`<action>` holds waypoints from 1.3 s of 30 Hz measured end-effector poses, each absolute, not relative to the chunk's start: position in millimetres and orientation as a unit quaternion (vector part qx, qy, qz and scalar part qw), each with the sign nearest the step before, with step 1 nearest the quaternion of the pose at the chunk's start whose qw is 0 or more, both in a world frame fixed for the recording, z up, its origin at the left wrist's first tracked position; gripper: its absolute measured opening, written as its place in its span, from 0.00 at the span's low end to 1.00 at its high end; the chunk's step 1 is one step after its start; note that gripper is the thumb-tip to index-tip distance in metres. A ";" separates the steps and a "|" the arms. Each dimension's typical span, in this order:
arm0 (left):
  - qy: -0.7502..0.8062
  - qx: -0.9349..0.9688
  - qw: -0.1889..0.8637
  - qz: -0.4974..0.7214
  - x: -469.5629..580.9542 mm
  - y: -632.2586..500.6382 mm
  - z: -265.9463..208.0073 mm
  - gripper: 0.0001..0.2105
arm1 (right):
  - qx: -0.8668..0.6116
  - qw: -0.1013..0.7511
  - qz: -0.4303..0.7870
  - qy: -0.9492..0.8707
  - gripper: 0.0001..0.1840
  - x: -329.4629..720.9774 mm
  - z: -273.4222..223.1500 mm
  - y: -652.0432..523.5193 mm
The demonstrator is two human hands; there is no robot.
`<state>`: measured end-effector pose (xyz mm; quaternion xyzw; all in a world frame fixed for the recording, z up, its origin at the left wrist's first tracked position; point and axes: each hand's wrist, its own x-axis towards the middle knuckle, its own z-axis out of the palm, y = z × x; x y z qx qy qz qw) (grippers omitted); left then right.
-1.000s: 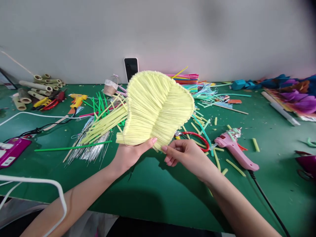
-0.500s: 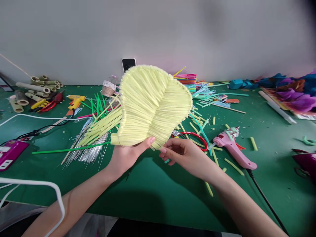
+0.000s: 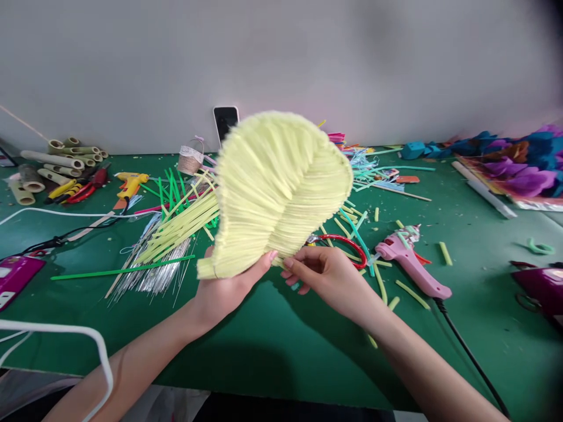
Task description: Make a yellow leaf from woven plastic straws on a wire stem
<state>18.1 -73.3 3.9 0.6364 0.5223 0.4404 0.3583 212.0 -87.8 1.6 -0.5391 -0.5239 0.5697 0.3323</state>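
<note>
A large pale yellow leaf shape made of pipe cleaners (image 3: 277, 193) is held up over the table, its ribs running out from a slanting middle line. My left hand (image 3: 229, 290) grips its lower edge from below, thumb on the front and fingers hidden behind. My right hand (image 3: 319, 272) pinches the lower right edge between thumb and fingertips. Just behind that hand lie red-handled scissors (image 3: 352, 243), partly covered by the leaf. A short tab sticks out at the leaf's lower left.
Yellow pipe cleaners (image 3: 185, 225) and bare wires (image 3: 149, 281) lie left. A pink glue gun (image 3: 413, 264) with a cord lies right among cut pieces. Further off are a yellow glue gun (image 3: 132, 184), bamboo tubes (image 3: 57, 161), a phone (image 3: 225, 123) and purple petals (image 3: 519, 176).
The leaf has tilted clockwise, its top leaning to the right. Both hands keep their hold, and the view has shifted slightly.
</note>
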 end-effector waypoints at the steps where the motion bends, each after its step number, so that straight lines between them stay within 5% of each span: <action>1: 0.523 0.628 0.364 0.447 17.7 -71.7 5.8 0.08 | -0.517 0.344 0.583 -0.524 0.16 216.5 3.8 -89.5; 7: 0.477 0.492 0.567 0.457 18.9 -61.4 11.0 0.16 | -0.461 0.427 0.651 -0.426 0.14 229.3 0.5 -97.5; 15: 0.463 0.422 0.636 0.451 20.0 -60.1 6.4 0.21 | -0.454 0.486 0.653 -0.364 0.13 211.9 -11.7 -97.1; 30: 0.466 0.473 0.527 0.531 28.2 -70.1 6.8 0.20 | -0.453 0.535 0.639 -0.316 0.11 191.1 0.4 -103.2; 39: 0.436 0.481 0.542 0.534 30.7 -68.3 -0.7 0.09 | -0.475 0.548 0.608 -0.325 0.12 187.9 -7.5 -102.4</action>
